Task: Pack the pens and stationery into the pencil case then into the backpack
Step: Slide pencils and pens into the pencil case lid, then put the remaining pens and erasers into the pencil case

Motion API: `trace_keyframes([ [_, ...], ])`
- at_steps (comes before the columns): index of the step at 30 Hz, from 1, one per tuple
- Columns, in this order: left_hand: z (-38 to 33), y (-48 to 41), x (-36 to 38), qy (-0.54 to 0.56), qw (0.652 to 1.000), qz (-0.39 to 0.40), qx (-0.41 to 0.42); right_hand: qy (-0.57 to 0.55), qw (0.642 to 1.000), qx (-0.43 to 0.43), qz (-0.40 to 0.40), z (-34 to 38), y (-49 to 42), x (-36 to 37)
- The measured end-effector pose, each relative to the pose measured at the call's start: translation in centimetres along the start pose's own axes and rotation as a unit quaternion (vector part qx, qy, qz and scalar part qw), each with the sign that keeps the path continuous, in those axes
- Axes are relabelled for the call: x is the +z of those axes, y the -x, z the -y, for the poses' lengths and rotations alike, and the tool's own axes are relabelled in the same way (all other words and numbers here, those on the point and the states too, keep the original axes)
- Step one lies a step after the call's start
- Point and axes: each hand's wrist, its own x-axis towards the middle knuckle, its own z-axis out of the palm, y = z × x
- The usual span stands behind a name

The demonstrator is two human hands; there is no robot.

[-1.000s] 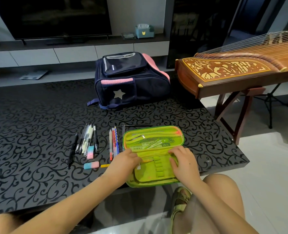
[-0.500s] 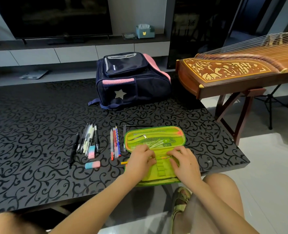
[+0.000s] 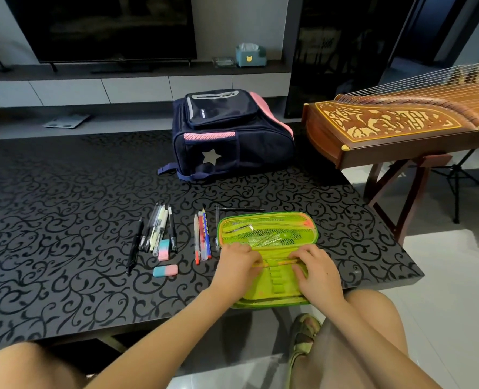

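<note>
Pencil case (image 3: pixel 266 226): open, at the table's (image 3: pixel 64 220) near edge.
Yellow pencil (image 3: pixel 277 263): crosswise inside the case.
Left hand (image 3: pixel 239 266): pinches pencil's left end.
Right hand (image 3: pixel 318 272): pinches its right end.

Both ends of the yellow pencil (image 3: pixel 263 264) lay hidden, one inside the left grip (image 3: pixel 239 262), the other under the right grip (image 3: pixel 316 269); whether the right one pinched it or only pressed on it could not be told. Whatever sat behind the mesh of the pencil case (image 3: pixel 266 228) was a green blur. The label on the backpack (image 3: pixel 227 141) was too small to read. The zither (image 3: pixel 401 127) ran off the right edge, the television (image 3: pixel 106 26) off the top, the table (image 3: pixel 50 220) off the left.
</note>
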Motion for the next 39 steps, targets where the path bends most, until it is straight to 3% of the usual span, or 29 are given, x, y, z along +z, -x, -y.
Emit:
trace_keyframes([
  [3,1.6,0.4,-0.8,0.047,0.993,-0.042,-0.098,0.014,1.0,0.004,-0.003,0.0,0.0,-0.2],
  [6,4.6,0.3,-2.5,0.026,0.969,-0.062,-0.238,0.031,0.999,0.016,-0.026,0.5,-0.2,-0.3],
  [10,6.7,-0.3,-3.3,-0.012,0.948,0.069,-0.309,0.029,0.999,0.006,-0.037,1.8,-0.5,-0.4],
  [25,6.7,-5.0,-3.1,-0.116,0.918,0.239,-0.293,0.022,1.0,0.018,-0.012,1.9,0.2,-0.6],
  [28,7.4,-5.0,-3.5,-0.088,0.921,0.221,-0.308,0.013,0.999,0.028,-0.011,1.8,0.1,-0.7],
  [32,8.3,-3.0,-5.6,-0.053,0.941,0.116,-0.315,0.01,0.999,0.033,-0.023,1.3,0.2,-1.1],
  [35,7.7,0.3,-7.2,-0.019,0.969,0.05,-0.24,0.015,0.999,0.039,-0.021,0.7,0.3,-1.3],
  [39,6.4,3.7,-7.2,-0.059,0.996,0.044,-0.043,0.019,0.999,0.044,-0.008,0.2,0.7,-1.2],
])
